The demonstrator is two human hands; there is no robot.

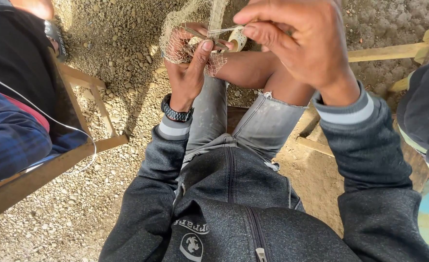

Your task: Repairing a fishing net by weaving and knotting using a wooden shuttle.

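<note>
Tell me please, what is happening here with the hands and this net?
A seated person works on a beige net held over the knees. The left hand grips the mesh, with the thumb pressed on a thin flat tool laid across it. The right hand is raised just beside it, its fingers pinched on a strand of pale twine. A pale netting needle shows between the two hands. Below is gravel ground, and another person sits on a wooden bench at the left.
</note>
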